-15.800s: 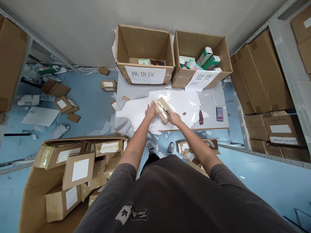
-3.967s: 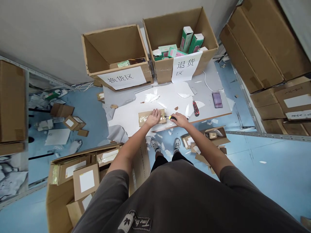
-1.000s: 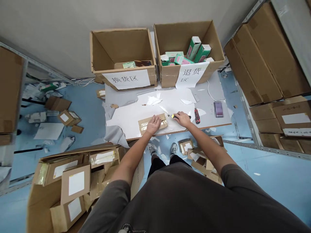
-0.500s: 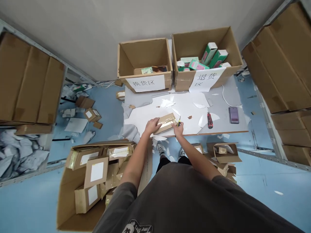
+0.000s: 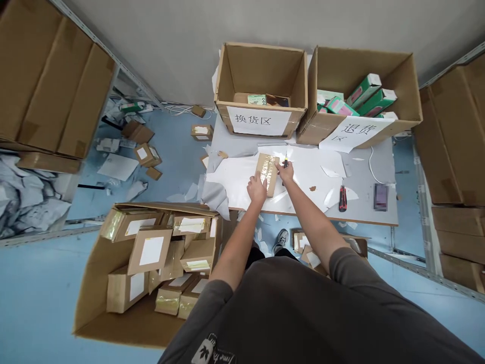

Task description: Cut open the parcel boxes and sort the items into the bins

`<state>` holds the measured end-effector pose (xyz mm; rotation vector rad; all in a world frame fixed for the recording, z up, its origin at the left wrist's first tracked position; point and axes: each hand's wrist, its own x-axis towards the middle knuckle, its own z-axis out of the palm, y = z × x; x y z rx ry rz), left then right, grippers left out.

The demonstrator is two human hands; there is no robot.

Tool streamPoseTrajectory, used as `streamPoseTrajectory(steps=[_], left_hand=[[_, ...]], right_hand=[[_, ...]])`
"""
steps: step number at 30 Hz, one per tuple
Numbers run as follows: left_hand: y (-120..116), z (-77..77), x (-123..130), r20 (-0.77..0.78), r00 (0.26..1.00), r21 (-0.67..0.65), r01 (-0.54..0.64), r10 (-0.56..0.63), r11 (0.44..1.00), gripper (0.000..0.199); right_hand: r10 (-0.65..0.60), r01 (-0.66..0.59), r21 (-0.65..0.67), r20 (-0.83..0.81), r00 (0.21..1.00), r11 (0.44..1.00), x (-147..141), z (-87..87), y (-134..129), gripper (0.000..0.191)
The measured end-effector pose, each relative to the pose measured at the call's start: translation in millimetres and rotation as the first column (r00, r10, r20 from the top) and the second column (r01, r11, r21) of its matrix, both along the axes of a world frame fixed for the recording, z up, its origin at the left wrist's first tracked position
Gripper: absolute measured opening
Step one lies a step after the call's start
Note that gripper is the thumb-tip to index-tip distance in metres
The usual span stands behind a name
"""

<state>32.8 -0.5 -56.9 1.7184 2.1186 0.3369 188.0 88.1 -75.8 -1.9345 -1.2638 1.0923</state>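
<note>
A small taped cardboard box (image 5: 268, 174) lies over the white-covered table (image 5: 242, 177), its long side running away from me. My left hand (image 5: 257, 188) grips its left side near the front end. At its right edge, my right hand (image 5: 285, 172) holds a yellow-and-black knife (image 5: 285, 162), blade pointing away from me, with fingers touching the box. A red-and-black tool (image 5: 343, 198) lies farther right, beside paper scraps, and a phone (image 5: 381, 197) rests near the table's right end.
Two open cartons with paper signs, left (image 5: 261, 121) and right (image 5: 369, 134), stand at the table's back. A large carton (image 5: 89, 293) of parcels is at lower left. Shelves with boxes (image 5: 49, 81) flank both sides. Scraps litter the floor.
The small box has turned from slanting sideways to pointing away from me. Both hands have moved with it, the knife still in my right hand. The camera view has shifted.
</note>
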Motion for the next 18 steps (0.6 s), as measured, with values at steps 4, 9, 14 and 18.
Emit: streamPoseTrajectory(steps=[4,9,14,18], left_hand=[[16.9,13.7,-4.5,-0.019,0.995,-0.124,0.099,-0.102,0.987,0.072],[25.3,13.4,-4.8,0.016,0.995,-0.123,0.104,-0.103,0.987,0.078],[21.7,24.1,-21.1,-0.022,0.988,-0.078,0.15,-0.152,0.986,0.065],[23.1,43.7,-41.7,-0.116,0.739,0.012,0.669,-0.663,0.743,0.049]], right_hand=[[-0.104,0.101,-0.045,-0.061,0.993,0.994,9.3,11.6,-39.9,0.045],[-0.193,0.177,-0.088,-0.217,0.957,0.98,2.6,5.0,-83.6,0.051],[-0.139,0.123,-0.069,-0.315,0.939,0.99,14.3,-3.7,-58.2,0.048],[0.021,-0.045,-0.061,-0.351,0.936,0.997,36.7,0.4,-33.9,0.043]])
